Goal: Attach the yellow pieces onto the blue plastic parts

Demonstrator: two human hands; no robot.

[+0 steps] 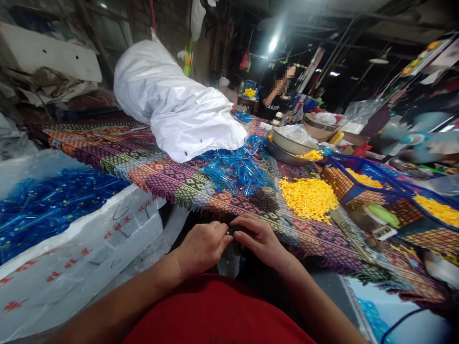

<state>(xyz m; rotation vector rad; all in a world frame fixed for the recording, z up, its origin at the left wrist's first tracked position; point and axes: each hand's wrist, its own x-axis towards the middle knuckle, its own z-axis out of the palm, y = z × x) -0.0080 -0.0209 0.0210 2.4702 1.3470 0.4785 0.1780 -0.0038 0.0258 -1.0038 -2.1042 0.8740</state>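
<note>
My left hand and my right hand meet just in front of the table's fringed edge, above my lap. Between their fingertips is a small dark blue piece with yellow dots; both hands have their fingers closed around it. Just beyond them on the patterned cloth lies a small pile of dark bits. Behind that is a heap of clear blue plastic pieces. To its right spreads a pile of small yellow pieces.
A large white sack lies across the table. White foam box at left holds blue pieces. Blue baskets and metal bowls stand at right. A person is at the far end; a fan is at right.
</note>
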